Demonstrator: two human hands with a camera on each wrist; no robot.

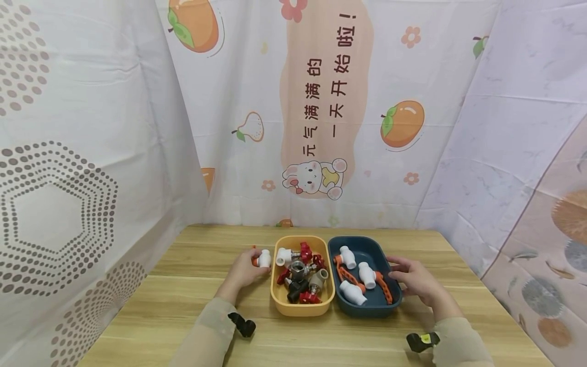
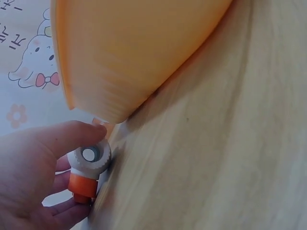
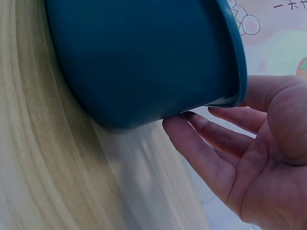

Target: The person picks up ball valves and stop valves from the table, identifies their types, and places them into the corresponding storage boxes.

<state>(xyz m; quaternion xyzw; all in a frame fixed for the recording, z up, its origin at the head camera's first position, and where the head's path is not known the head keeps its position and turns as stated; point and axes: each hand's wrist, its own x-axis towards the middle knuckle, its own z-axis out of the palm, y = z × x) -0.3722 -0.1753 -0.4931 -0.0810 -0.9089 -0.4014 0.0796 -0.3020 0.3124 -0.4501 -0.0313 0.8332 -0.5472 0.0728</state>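
Note:
In the head view my left hand is at the left of the yellow bin, around a white ball valve with an orange handle. The left wrist view shows the thumb and fingers holding this valve, low over the table and close to the bin's wall. My right hand touches the right side of the dark blue bin. In the right wrist view its fingers lie fairly straight against the outer wall; the thumb's tip is hidden by the rim.
The yellow bin holds several mixed valves, some with red handles, one white. In the blue bin lie three white valves with orange handles. Both bins stand side by side on a wooden table; printed curtains hang behind and beside it.

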